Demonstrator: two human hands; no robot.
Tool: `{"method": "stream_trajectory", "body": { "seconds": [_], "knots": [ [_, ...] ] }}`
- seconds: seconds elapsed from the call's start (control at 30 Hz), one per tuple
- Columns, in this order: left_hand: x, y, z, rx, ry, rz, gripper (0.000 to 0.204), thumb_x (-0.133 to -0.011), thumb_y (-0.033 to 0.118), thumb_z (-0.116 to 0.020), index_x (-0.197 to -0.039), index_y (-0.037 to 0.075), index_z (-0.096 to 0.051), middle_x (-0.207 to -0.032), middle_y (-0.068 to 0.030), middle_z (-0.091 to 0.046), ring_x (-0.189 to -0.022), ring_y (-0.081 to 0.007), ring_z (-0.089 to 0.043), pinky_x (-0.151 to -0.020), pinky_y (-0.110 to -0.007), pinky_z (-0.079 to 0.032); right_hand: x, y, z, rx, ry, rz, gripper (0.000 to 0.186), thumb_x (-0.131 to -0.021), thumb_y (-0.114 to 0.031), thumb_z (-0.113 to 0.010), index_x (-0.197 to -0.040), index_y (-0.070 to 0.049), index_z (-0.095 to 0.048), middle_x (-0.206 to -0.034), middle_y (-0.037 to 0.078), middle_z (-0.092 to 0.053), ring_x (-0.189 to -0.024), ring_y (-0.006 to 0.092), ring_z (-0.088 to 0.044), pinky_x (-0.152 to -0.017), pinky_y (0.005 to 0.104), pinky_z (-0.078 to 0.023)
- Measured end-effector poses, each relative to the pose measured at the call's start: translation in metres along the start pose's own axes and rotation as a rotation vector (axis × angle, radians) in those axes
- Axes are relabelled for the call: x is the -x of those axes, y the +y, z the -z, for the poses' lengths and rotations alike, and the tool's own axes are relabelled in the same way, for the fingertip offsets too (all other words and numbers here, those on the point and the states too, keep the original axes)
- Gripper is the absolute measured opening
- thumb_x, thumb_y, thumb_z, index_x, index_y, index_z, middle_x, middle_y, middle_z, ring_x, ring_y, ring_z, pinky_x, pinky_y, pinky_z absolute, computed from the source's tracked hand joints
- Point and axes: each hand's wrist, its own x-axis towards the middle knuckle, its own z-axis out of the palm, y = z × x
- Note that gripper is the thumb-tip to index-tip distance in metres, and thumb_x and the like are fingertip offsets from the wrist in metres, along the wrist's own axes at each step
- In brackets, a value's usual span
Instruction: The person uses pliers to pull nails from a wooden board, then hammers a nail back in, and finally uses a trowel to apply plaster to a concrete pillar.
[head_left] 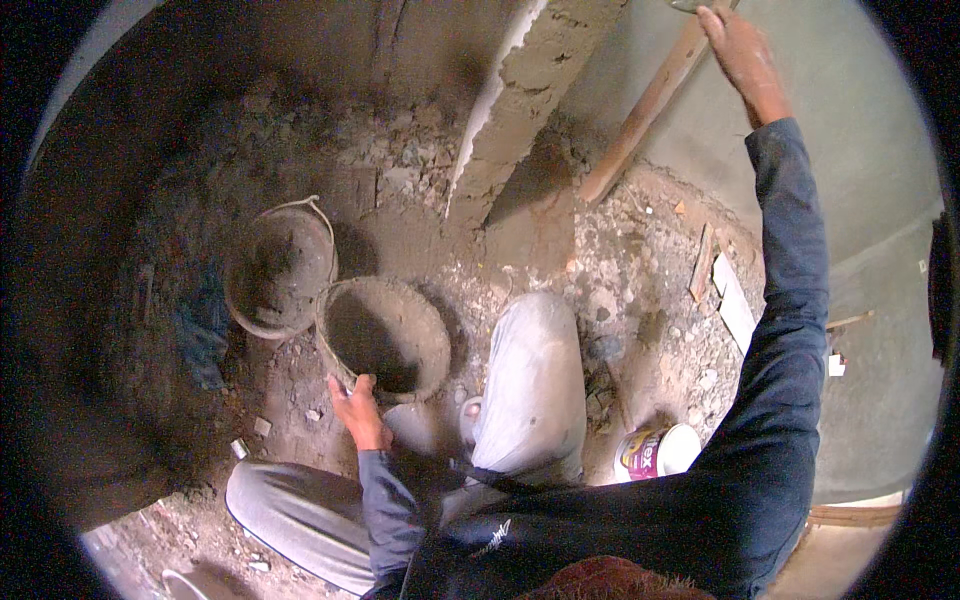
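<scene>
My left hand (358, 408) grips the near rim of a round, mortar-crusted bucket (432, 330), thumb over the edge. The bucket tilts toward me, and its inside is dark with shadow; grey material lies in it. My right arm reaches far up to the right, where my right hand (745, 65) is closed near the top edge of the view, in front of the plastered wall (840, 110). A small greyish thing (686, 4) shows at its fingertips, mostly cut off, so its kind is unclear.
A second bucket (236, 270) with a handle touches the first one. A mortar-coated column (520, 110) and a leaning wooden plank (640, 120) rise ahead. Rubble, wood scraps (735, 300) and a white paint tub (680, 450) lie on the right; a blue cloth (200, 335) lies left.
</scene>
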Motion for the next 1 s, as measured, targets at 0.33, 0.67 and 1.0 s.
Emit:
{"method": "stream_trajectory", "body": {
  "seconds": [0.33, 0.67, 1.0],
  "knots": [
    [-0.001, -0.004, 0.009, -0.054, -0.042, -0.072, 0.043, -0.081, 0.000, -0.057, -0.124, -0.002, -0.052, -0.111, -0.0055, -0.061, -0.090, -0.0179, -0.056, -0.083, -0.029, -0.046, 0.158, -0.120, -0.148, 0.024, -0.101, 0.187, 0.029, -0.098, -0.034, -0.054, -0.084, -0.009, -0.053, -0.068, 0.013, -0.065, -0.055, 0.0292, -0.067, -0.047, 0.0416, -0.053],
    [-0.009, -0.013, 0.015, -0.104, -0.029, 0.002, 0.053, -0.083, 0.003, -0.059, -0.133, -0.005, -0.046, -0.113, -0.0085, -0.061, -0.092, -0.0191, -0.059, -0.079, -0.032, -0.049, 0.181, -0.112, -0.154, 0.250, -0.059, 0.483, 0.008, -0.085, -0.015, -0.057, -0.088, -0.012, -0.050, -0.070, 0.006, -0.055, -0.060, 0.0237, -0.064, -0.050, 0.0379, -0.050],
    [0.002, -0.002, 0.003, -0.018, -0.062, 0.064, 0.063, -0.079, 0.002, -0.062, -0.138, -0.010, -0.041, -0.117, -0.0120, -0.060, -0.097, -0.0189, -0.057, -0.084, -0.030, -0.047, 0.046, -0.053, -0.007, 0.183, 0.136, 0.044, 0.024, -0.096, -0.029, -0.056, -0.092, -0.005, -0.055, -0.077, 0.017, -0.062, -0.067, 0.0311, -0.066, -0.058, 0.0423, -0.052]
  ]
}}
